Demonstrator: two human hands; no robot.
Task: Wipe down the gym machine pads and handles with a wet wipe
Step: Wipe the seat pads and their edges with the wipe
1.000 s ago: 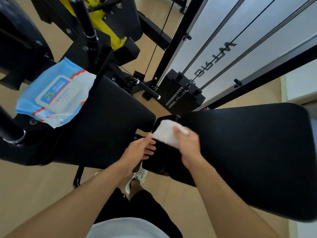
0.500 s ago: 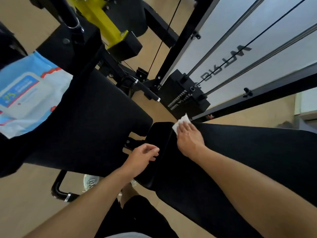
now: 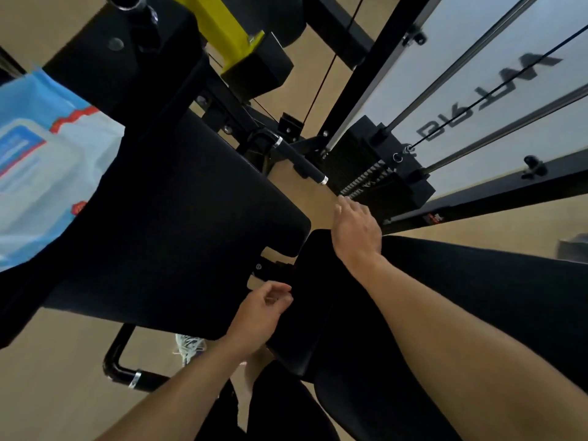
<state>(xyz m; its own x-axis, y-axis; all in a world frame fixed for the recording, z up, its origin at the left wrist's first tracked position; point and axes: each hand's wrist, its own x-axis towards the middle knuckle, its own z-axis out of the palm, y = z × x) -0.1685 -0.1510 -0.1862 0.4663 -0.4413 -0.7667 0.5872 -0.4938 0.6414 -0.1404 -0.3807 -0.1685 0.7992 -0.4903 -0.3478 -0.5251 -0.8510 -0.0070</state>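
Observation:
Two black pads fill the head view: a seat pad point(image 3: 178, 237) on the left and a long back pad point(image 3: 477, 297) on the right. My right hand point(image 3: 356, 230) lies palm down on the far end of the back pad, fingers stretched out over its edge. The wet wipe does not show; if the hand has it, it is hidden underneath. My left hand point(image 3: 264, 310) hovers at the gap between the two pads, fingers loosely curled and holding nothing. A black handle point(image 3: 302, 163) with a silver end ring sticks out beyond the seat pad.
A blue and white wet wipe pack point(image 3: 41, 173) lies at the left edge on the machine. The weight stack point(image 3: 375, 173), guide rods and cable stand behind the pads. A yellow frame part point(image 3: 219, 30) is at the top. A floor bar point(image 3: 127, 374) and my shoe point(image 3: 191, 345) are below.
My right hand has slid along the back pad toward its far end, and the white wipe has gone out of sight beneath it. The left hand has stayed by the gap.

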